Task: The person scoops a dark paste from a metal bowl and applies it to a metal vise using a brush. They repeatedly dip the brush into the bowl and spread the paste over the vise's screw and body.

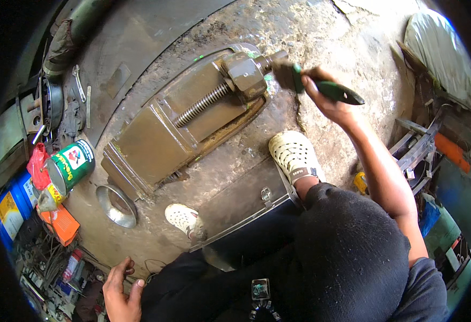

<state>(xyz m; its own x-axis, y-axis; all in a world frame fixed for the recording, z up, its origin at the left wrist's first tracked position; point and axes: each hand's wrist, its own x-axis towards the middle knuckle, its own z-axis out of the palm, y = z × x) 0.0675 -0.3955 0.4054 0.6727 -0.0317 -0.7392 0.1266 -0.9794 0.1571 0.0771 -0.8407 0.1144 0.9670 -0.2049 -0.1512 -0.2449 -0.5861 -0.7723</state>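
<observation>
A large bench vise (152,137), brown and wet-looking, lies slantwise on the floor, its threaded screw (202,104) exposed along the middle. My right hand (328,102) is closed around a paintbrush (338,92) with a dark green handle. The brush's bristles are at the screw end (273,60) of the vise, at its upper right; whether they touch it is hard to tell. Low on the left, away from the vise, my left hand (122,294) is open, thumb apart and fingers loosely bent, with nothing seen in it.
A shallow metal bowl (116,206) sits beside the vise's lower left end, near a green can (70,167) and a blue bucket (15,206). A wrench (79,83) lies farther left. My feet in white clogs (295,155) flank a metal case (235,201). Metal frames (420,147) stand at right.
</observation>
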